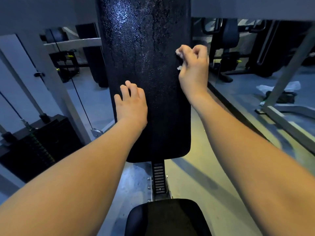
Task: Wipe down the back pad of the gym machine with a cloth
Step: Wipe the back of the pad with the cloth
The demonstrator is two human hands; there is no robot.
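The back pad [144, 65] stands upright, long axis vertical. At its right edge the right hand [193, 65] pinches a small bunched cloth [179, 52]; unwiped surface lies leftward. The left hand [131, 103] rests, fingers loosely curled, near the left edge.

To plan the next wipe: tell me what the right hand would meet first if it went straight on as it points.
Likely the back pad, near its right edge: the right hand, gripping the cloth, points up and slightly left across it. Depth is unclear; the cloth may touch it.

Right hand [193, 65] gripping cloth [179, 52] on back pad [144, 48] — left hand [132, 103] resting
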